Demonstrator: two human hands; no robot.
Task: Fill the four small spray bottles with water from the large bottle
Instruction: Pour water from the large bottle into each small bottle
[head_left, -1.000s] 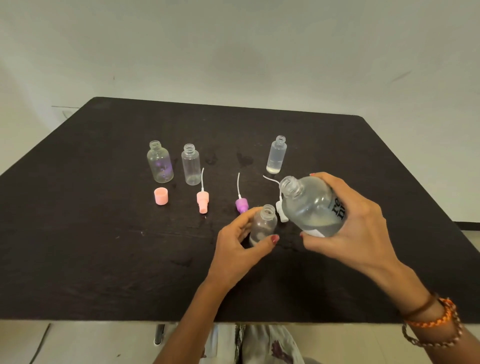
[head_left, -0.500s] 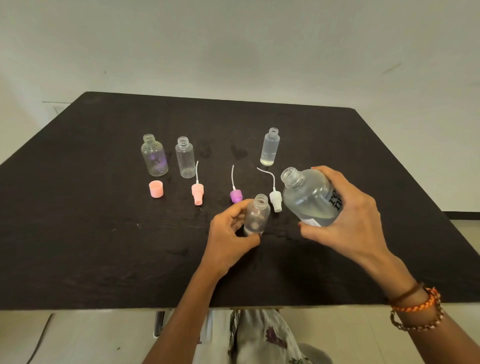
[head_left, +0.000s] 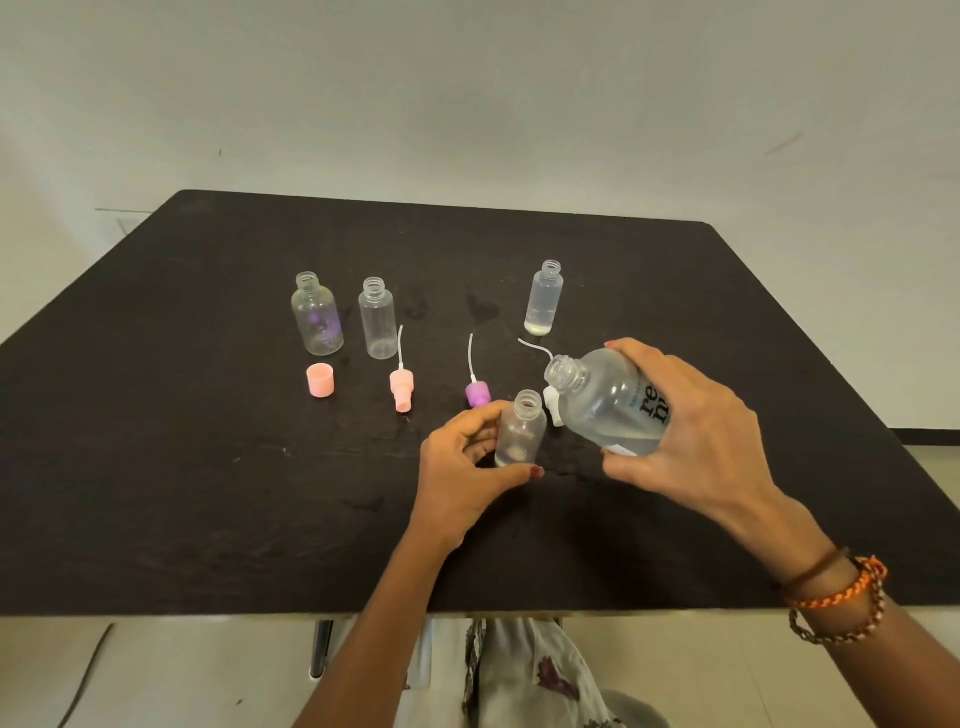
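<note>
My left hand grips a small clear spray bottle, open-necked and upright on the black table. My right hand holds the large clear bottle tilted to the left, its open mouth just above and right of the small bottle's neck. Water sits low in the large bottle. Three other small bottles stand uncapped further back: a round one, a straight one, and a slim one with a little liquid at its bottom.
A pink cap, a pink sprayer head with tube, a purple sprayer head and a white sprayer head, partly hidden behind the large bottle, lie on the table between the rows. Wet patches mark the tabletop.
The large bottle swung more upright half a second ago and now tilts left again, its mouth close above the small bottle. My left hand keeps its hold.
</note>
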